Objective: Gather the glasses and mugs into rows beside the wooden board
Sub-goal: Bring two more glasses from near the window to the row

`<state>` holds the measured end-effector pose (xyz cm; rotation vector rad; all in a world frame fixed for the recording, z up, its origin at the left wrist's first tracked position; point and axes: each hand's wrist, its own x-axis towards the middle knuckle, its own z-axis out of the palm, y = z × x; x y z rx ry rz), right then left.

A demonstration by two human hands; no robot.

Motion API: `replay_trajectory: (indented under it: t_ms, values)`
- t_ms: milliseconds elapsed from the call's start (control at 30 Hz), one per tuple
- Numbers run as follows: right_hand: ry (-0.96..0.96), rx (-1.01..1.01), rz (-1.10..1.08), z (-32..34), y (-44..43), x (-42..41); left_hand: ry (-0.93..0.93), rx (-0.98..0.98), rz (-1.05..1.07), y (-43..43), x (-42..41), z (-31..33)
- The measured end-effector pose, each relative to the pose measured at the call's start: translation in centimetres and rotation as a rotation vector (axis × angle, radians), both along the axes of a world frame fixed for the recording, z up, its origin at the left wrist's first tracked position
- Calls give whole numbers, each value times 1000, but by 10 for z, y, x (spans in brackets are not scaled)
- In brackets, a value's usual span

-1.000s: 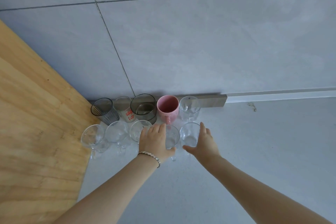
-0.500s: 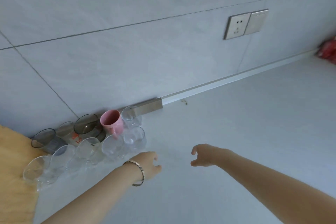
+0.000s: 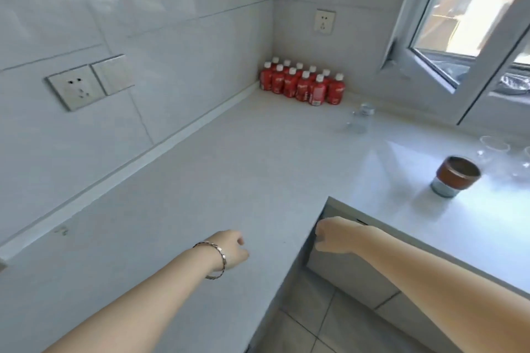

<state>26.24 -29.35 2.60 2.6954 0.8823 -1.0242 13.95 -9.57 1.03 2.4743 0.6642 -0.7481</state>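
**Empty hands over an L-shaped counter, glasses waiting on the window side**

Pale grey worktop [image 3: 229, 180] fills the view, bending round an inner corner with floor tiles showing below its front edge. Nearest, the left hand [image 3: 229, 249], a thin bracelet [image 3: 218, 259] on its wrist, hangs over the counter close to the front edge, fingers curled loosely inward and holding nothing. Just beside it, the right hand [image 3: 335, 235] is off the counter, in front of the cabinet face at the inner corner, also loosely curled and empty.

Farther out on the right-hand run stands a glass with a brown band [image 3: 456, 176], upright, well apart from both hands. Beyond it, at the right edge of the view, a clear glass [image 3: 493, 149] stands close to the window side; it is blurred, and more glassware beside it is cut off. Toward the back, another clear glass [image 3: 360, 120] stands alone, near the window frame [image 3: 447, 86].

In the far corner of the counter, a block of red bottles with white caps [image 3: 304, 83] sits against both walls. Wall sockets [image 3: 76, 89] are on the left wall, and one more socket [image 3: 324, 21] is above the bottles.
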Motion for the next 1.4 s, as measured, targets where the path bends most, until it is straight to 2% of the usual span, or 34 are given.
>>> replay_trajectory:
  t_ms: [200,400,600,767,1033,1200,1400]
  values:
    - [-54,-67,-164,10,-133,101,-62,12,-102,-97,126,15]
    - [-55,-68,-277,12,-192,178,-79,29,-150,-129,219,16]
    - [-62,-36,-358,10,-195,264,-95,39,-190,-120,332,-3]
    - [-75,69,-503,8,-181,344,-171,9,-190,-112,449,-12]
    - [-4,65,-625,-17,-168,429,-342,-33,-249,-121,603,-30]
    - [46,84,-647,-33,-163,443,-306,-54,-238,-132,652,-55]
    - [86,149,-698,-32,-171,439,-395,-54,-171,-135,642,-63]
